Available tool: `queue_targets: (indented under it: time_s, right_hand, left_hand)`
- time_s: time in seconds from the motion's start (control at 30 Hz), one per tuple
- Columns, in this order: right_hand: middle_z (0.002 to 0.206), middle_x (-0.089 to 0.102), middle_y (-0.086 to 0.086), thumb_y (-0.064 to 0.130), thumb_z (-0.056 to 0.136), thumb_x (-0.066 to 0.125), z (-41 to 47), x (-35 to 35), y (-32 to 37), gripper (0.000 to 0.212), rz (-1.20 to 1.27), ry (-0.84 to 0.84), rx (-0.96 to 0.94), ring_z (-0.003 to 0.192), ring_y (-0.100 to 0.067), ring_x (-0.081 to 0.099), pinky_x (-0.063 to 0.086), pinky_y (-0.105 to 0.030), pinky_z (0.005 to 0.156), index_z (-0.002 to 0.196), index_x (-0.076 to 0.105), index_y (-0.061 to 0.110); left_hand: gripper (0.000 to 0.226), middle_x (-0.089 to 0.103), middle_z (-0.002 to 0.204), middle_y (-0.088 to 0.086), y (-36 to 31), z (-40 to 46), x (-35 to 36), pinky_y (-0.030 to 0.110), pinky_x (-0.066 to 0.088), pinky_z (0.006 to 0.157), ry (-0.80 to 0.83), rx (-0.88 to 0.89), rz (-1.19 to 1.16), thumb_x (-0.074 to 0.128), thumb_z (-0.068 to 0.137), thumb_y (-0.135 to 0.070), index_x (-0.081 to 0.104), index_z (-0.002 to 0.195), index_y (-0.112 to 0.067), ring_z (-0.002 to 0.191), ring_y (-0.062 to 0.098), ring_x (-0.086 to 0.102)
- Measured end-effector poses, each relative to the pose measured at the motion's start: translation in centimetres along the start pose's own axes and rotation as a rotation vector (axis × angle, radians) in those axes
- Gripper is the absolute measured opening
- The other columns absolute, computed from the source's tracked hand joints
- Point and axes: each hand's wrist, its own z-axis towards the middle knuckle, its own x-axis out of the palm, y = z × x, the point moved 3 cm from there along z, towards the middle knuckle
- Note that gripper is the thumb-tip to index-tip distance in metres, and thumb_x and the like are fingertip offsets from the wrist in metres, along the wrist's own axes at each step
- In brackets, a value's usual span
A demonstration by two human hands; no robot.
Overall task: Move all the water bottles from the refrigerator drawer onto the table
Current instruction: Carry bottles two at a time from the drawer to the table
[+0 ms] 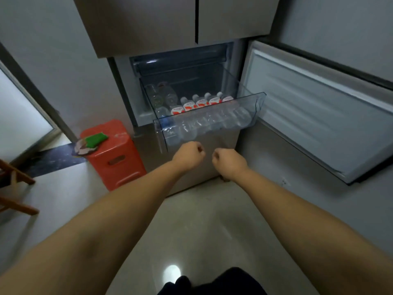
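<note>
left hand: fist, fingers curled | right hand: fist, arm extended

there is just one view, from a wide-angle camera on the person's head, tipped forward and down. it faces the open refrigerator drawer at close range, with both forearms stretching up from the bottom edge and the floor directly beneath.

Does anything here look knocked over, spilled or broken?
Nothing looks spilled or broken. The water bottles lie in the pulled-out clear drawer. Both hands, left and right, are curled into fists holding nothing, just in front of it.
</note>
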Motion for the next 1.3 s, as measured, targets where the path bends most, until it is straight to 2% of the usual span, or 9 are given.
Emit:
queue_targets:
  time_s: [0.3, 0.4, 0.53, 0.6, 0.7, 0.8, 1.07, 1.2, 1.3]
  right_hand:
    - [0.115, 0.066, -0.012, 0.023, 0.095, 0.045, 12.8, -5.6, 1.4, 0.029, -0.008, -0.139, -0.135, 0.108, -0.032, 0.060, 0.047, -0.036, 0.084, 0.119, 0.060, 0.015]
    - [0.114, 0.066, -0.013, 0.021, 0.095, 0.045, 18.4, -7.3, 2.5, 0.029, -0.007, -0.181, -0.240, 0.107, -0.033, 0.061, 0.047, -0.036, 0.080, 0.121, 0.058, 0.014]
    - [0.116, 0.065, -0.014, 0.024, 0.096, 0.044, 24.5, -8.9, 3.0, 0.030, -0.064, -0.116, -0.297, 0.107, -0.034, 0.060, 0.047, -0.035, 0.081, 0.122, 0.057, 0.015]
    - [0.114, 0.067, -0.011, 0.023, 0.096, 0.043, 27.2, -9.1, 3.0, 0.029, -0.069, -0.067, -0.334, 0.105, -0.031, 0.061, 0.045, -0.032, 0.080, 0.121, 0.058, 0.016]
    - [0.113, 0.067, -0.009, 0.023, 0.096, 0.043, 30.4, -8.6, 3.3, 0.029, -0.068, 0.017, -0.373, 0.101, -0.029, 0.062, 0.043, -0.030, 0.077, 0.119, 0.059, 0.016]
    - [0.115, 0.065, -0.009, 0.024, 0.095, 0.045, 32.9, -6.5, 4.6, 0.027, -0.034, 0.147, -0.368, 0.106, -0.031, 0.060, 0.043, -0.028, 0.077, 0.116, 0.060, 0.016]
    - [0.132, 0.056, -0.017, 0.031, 0.101, 0.041, 39.1, -1.8, 10.8, 0.041, 0.165, 0.342, -0.271, 0.120, -0.032, 0.054, 0.042, -0.030, 0.091, 0.132, 0.051, 0.006]
    - [0.148, 0.040, -0.018, 0.035, 0.102, 0.038, 42.1, -0.4, 13.2, 0.052, 0.254, 0.361, -0.175, 0.132, -0.032, 0.044, 0.036, -0.031, 0.104, 0.145, 0.033, 0.005]
    - [0.151, 0.037, -0.015, 0.045, 0.097, 0.046, 44.0, 0.6, 13.4, 0.067, 0.380, 0.345, -0.055, 0.134, -0.030, 0.043, 0.036, -0.031, 0.103, 0.149, 0.028, 0.008]
  left_hand:
    - [0.023, 0.069, 0.096, 0.012, -1.4, 11.7, -4.2, 0.038, 0.052, 0.083, -0.142, 0.020, -0.077, 0.049, 0.091, -0.013, 0.070, 0.099, -0.007, 0.089, 0.026, 0.063]
    - [0.023, 0.070, 0.093, 0.013, -1.1, 16.3, -5.6, 0.039, 0.052, 0.080, -0.226, -0.038, -0.088, 0.049, 0.089, -0.014, 0.071, 0.094, -0.009, 0.088, 0.029, 0.063]
    - [0.017, 0.069, 0.091, 0.012, -0.5, 21.2, -7.1, 0.031, 0.047, 0.069, -0.246, -0.150, -0.077, 0.049, 0.090, -0.014, 0.064, 0.083, -0.012, 0.079, 0.025, 0.060]
    - [0.017, 0.069, 0.092, 0.011, 0.8, 23.1, -7.6, 0.031, 0.049, 0.067, -0.253, -0.237, -0.083, 0.048, 0.092, -0.014, 0.064, 0.091, -0.011, 0.074, 0.024, 0.061]
    - [0.025, 0.065, 0.111, 0.015, 3.7, 24.4, -7.9, 0.041, 0.054, 0.085, -0.295, -0.413, -0.071, 0.049, 0.092, -0.017, 0.062, 0.111, -0.008, 0.096, 0.030, 0.063]
    - [0.043, 0.042, 0.136, 0.018, 6.4, 24.6, -8.3, 0.046, 0.040, 0.105, -0.354, -0.557, 0.031, 0.052, 0.092, -0.020, 0.045, 0.133, -0.009, 0.125, 0.035, 0.043]
    - [0.081, 0.007, 0.157, 0.022, 9.9, 28.6, -9.0, 0.049, 0.016, 0.117, -0.247, -0.809, 0.029, 0.056, 0.092, -0.031, 0.007, 0.152, -0.008, 0.146, 0.037, 0.006]
    - [0.081, 0.019, 0.153, 0.020, 10.4, 31.1, -10.1, 0.052, 0.022, 0.111, -0.300, -0.915, -0.084, 0.055, 0.090, -0.039, 0.010, 0.151, -0.010, 0.142, 0.037, 0.013]
    - [0.058, 0.035, 0.145, 0.022, 12.0, 31.9, -11.4, 0.048, 0.032, 0.110, -0.279, -0.889, -0.119, 0.044, 0.097, -0.033, 0.029, 0.144, -0.002, 0.134, 0.036, 0.035]
